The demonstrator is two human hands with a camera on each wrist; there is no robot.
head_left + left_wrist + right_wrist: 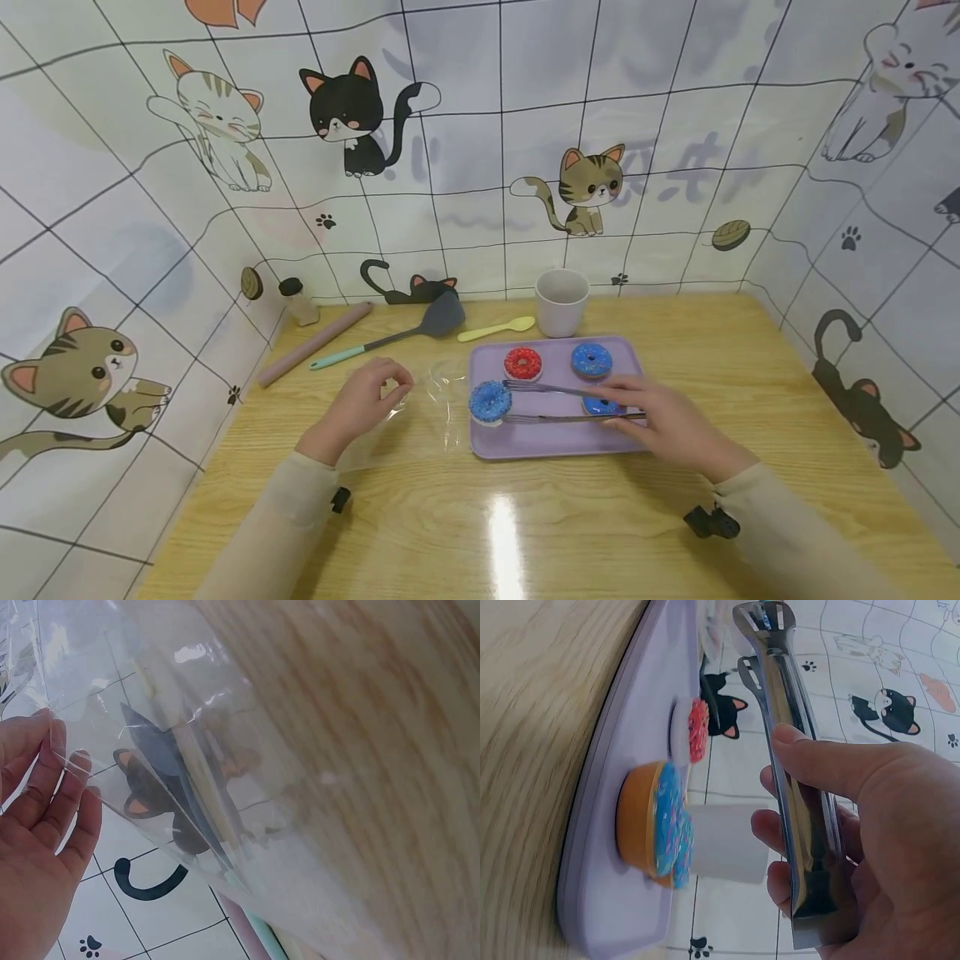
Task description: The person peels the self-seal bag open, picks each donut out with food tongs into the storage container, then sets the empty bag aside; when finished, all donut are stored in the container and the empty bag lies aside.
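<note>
My right hand [663, 421] holds metal tongs [806, 795], whose arms stand apart over the lilac tray [555, 446]. At the tong tips, by the tray's left edge, is a blue sprinkled donut [490, 402]; whether the tips grip it I cannot tell. A red donut [522, 364] and a blue donut [592, 360] sit at the back of the tray. Another blue donut [600, 404] is partly hidden by the tongs. Left of the tray my left hand [369, 397] pinches the edge of a clear plastic bag [202, 750] between thumb and fingers.
Behind the tray stands a grey cup [562, 304]. A yellow spoon [497, 329], a spatula [390, 336], a rolling pin [315, 343] and a black-capped shaker [299, 303] are along the back left. Cat-patterned walls enclose the wooden table [420, 533].
</note>
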